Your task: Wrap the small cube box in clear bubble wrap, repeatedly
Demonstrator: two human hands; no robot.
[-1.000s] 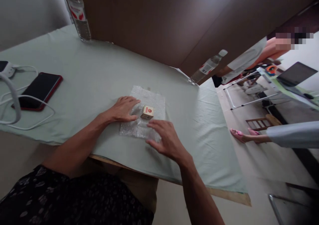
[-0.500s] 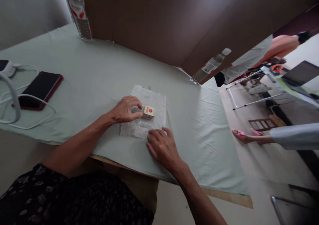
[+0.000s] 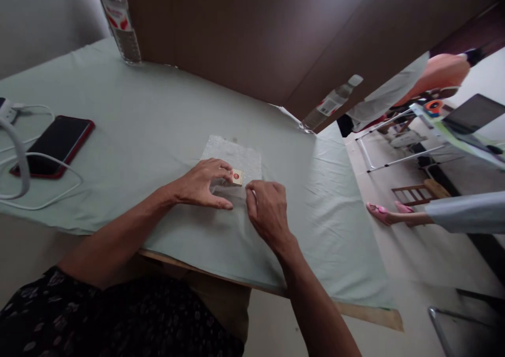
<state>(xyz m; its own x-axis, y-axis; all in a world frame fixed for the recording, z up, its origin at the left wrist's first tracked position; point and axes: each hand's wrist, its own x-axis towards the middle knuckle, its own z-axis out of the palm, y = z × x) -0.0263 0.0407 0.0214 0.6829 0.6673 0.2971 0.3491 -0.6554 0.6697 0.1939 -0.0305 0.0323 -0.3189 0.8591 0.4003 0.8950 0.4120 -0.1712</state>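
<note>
1. The right hand [image 3: 268,207], in the head view, is curled narrow and seems to pinch the near edge of the bubble wrap [image 3: 233,151]; the left hand [image 3: 200,182] is spread wide, its thumb well apart from the fingers, which reach over the left side of the small box [image 3: 237,177].
2. The box sits on the wrap, between the hands, above the pale green cloth [image 3: 158,109].
3. The step in hand looks like folding wrap over the box; the next move calls for a steady box and a taut edge.
4. Fingers hide part of the box; the wrap's near edge is blurred.
</note>
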